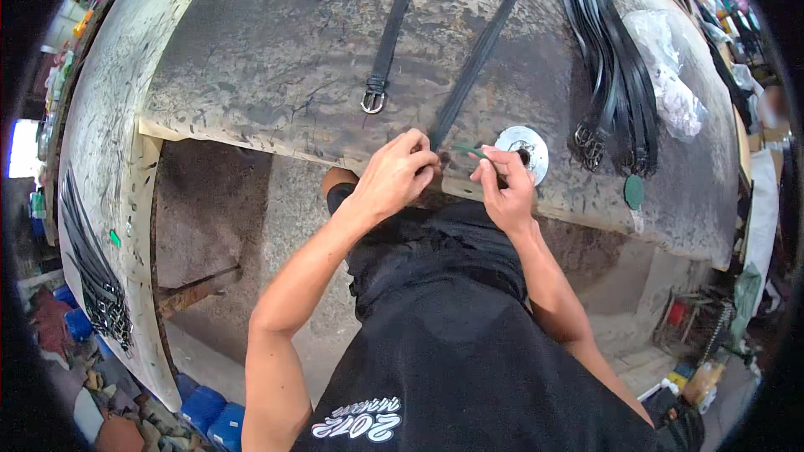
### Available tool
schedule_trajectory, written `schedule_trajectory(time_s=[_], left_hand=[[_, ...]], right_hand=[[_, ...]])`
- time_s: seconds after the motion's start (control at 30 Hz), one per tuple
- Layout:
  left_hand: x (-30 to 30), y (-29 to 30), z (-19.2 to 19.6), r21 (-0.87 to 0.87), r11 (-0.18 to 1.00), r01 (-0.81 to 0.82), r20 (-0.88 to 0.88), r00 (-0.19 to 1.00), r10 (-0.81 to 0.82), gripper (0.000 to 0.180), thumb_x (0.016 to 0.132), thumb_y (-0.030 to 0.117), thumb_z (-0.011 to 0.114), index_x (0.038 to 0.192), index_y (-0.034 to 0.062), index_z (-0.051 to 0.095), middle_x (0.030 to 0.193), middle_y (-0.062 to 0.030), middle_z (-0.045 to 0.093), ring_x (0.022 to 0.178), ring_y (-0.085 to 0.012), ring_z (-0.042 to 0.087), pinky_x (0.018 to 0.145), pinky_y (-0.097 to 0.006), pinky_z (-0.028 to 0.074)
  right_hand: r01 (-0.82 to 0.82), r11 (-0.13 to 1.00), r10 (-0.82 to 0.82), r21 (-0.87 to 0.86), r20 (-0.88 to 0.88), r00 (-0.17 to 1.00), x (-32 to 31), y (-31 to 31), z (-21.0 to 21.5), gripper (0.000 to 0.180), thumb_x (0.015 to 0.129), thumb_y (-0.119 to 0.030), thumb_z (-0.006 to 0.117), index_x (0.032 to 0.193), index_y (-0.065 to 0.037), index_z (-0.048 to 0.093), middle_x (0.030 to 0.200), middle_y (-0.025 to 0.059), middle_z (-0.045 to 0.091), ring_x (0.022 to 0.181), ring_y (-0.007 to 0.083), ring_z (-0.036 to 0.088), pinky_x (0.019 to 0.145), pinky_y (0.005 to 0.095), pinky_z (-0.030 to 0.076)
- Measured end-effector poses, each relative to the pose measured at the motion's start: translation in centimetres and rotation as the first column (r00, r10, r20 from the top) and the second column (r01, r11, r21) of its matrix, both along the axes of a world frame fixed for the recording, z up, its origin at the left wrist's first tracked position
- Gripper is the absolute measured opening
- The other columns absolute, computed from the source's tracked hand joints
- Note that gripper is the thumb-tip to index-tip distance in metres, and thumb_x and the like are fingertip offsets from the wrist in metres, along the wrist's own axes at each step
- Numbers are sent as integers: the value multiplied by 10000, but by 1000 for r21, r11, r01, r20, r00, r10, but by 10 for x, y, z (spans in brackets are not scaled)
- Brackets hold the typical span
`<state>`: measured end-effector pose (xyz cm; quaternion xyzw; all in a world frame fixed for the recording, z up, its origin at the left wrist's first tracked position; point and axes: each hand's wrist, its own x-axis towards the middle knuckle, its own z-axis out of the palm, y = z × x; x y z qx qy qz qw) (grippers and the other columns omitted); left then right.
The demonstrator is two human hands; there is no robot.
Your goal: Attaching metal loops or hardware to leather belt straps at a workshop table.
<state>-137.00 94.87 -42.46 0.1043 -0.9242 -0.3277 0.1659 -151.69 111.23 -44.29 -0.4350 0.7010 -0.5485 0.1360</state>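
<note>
Presently, left hand (392, 177) pinches belt (481, 59); right hand (507, 186) holds green stick (471, 151) between them: apparently belt-end work, needing steady aim.

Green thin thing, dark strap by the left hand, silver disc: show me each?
Green thin thing (470, 151): head view, middle of its visible length.
Dark strap (483, 52): head view, its middle stretch.
Silver disc (523, 135): head view, bare upper part.
</note>
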Motion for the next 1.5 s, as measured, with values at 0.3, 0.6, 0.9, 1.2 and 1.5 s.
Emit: schedule_trajectory(time_s=[0.3,0.6,0.9,1.2,1.5], left_hand=[[13,2,-7,303,948,-101,-158,975,154,96,812,-53,651,884,-29,593,976,-142,634,881,-322,636,754,-372,510],[16,-1,-10,334,938,-92,-126,982,142,97,833,-47,643,886,-14,569,1006,-133,640,891,-287,641,748,-352,506],[17,-2,-10,376,921,-103,-97,984,150,81,853,-23,651,899,-9,586,1026,-116,650,876,-248,646,730,-329,506],[7,-18,14,278,939,-205,50,979,199,264,802,182,750,938,2,614,876,-110,635,737,-271,626,666,-348,498],[-21,-47,15,246,969,-27,336,940,-59,320,705,155,830,907,-20,654,773,-125,673,694,-211,657,647,-336,522]], right_hand=[[-130,990,108,-62,-285,952,1,-14,6,106,810,-14,677,897,-4,616,924,117,700,918,317,660,839,418,512],[-190,981,169,-28,-345,923,2,-17,6,134,803,-16,698,905,-11,612,967,120,703,911,314,653,875,421,493],[-203,979,173,-36,-395,902,2,-18,2,153,776,-34,716,901,-25,629,965,99,695,917,305,645,854,419,504],[0,1000,1,-2,172,985,-5,0,18,127,815,8,689,929,7,632,859,110,668,831,212,658,728,331,527],[-377,904,174,200,634,754,-87,32,67,156,916,-48,616,1046,37,618,745,66,674,667,85,611,582,229,477]])
